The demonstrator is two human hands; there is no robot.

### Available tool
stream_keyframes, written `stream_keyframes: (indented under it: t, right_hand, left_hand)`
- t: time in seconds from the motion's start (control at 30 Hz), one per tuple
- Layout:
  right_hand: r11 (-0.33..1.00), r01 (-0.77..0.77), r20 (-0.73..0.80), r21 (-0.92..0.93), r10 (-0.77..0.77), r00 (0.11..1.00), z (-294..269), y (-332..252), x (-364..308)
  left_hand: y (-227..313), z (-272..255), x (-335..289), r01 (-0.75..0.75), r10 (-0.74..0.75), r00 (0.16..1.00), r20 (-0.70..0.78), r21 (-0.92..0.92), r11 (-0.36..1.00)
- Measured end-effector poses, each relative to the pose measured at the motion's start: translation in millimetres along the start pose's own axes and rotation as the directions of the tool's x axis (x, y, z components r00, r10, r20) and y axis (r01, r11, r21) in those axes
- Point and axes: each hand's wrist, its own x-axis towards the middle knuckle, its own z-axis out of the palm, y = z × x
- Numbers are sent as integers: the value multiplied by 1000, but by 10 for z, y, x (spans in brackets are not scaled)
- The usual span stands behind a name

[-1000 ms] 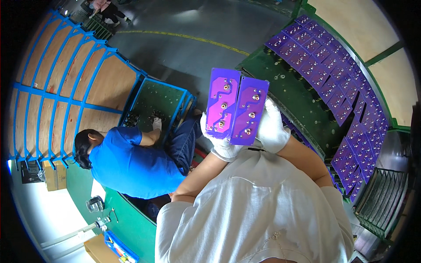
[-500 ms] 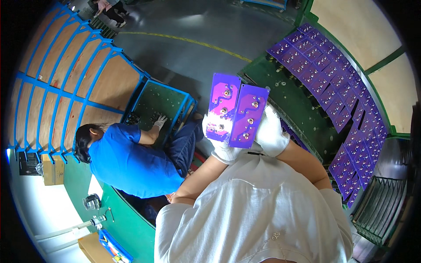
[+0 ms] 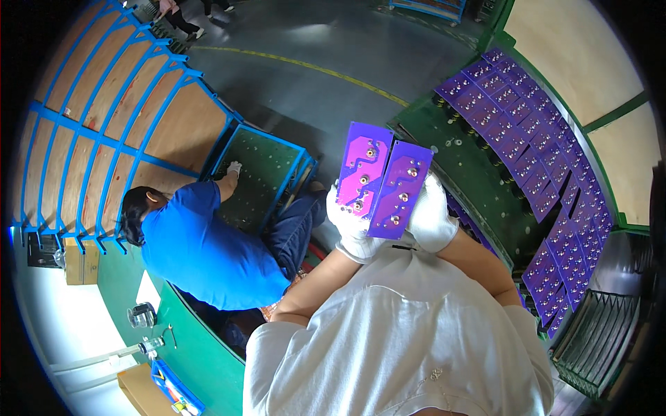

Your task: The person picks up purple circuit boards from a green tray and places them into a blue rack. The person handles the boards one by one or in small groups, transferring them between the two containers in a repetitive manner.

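Observation:
Two purple circuit boards are held side by side in front of my chest, long edges nearly touching. Metal round fittings stand out on both. My left hand [image 3: 352,232], in a white glove, grips the lower end of the left circuit board [image 3: 354,167]. The right circuit board [image 3: 390,201] is held at its right edge by my gloved right hand [image 3: 431,217]. Both hands are closed, with most fingers hidden behind the boards.
To the right, a green workbench [image 3: 463,158] carries rows of similar purple boards [image 3: 524,132]. A metal rack [image 3: 596,340] stands at lower right. At left, a co-worker in blue [image 3: 211,256] reaches over a blue-framed table [image 3: 267,170] beside wooden panels [image 3: 177,132].
The boards have tilted slightly in my hands, and the glare on the left one has shrunk. The co-worker's gloved hand has moved left across their table.

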Motion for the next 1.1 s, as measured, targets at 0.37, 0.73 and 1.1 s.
stream_keyframes:
  t: [0.37, 0.73, 1.1]
  right_hand:
    - [970, -133, 247, 204, 81, 966, -70, 38, 125]
    - [999, 25, 75, 34, -27, 997, -101, 167, 337]
    - [953, -75, -4, -293, 77, 997, -1117, 170, 256]
  left_hand:
    - [111, -48, 113, -42, 43, 999, -7, 114, 993]
    - [301, -337, 303, -369, 267, 910, 318, 914, 170]
    - [752, -1703, 794, -134, 420, 751, 510, 741, -658]
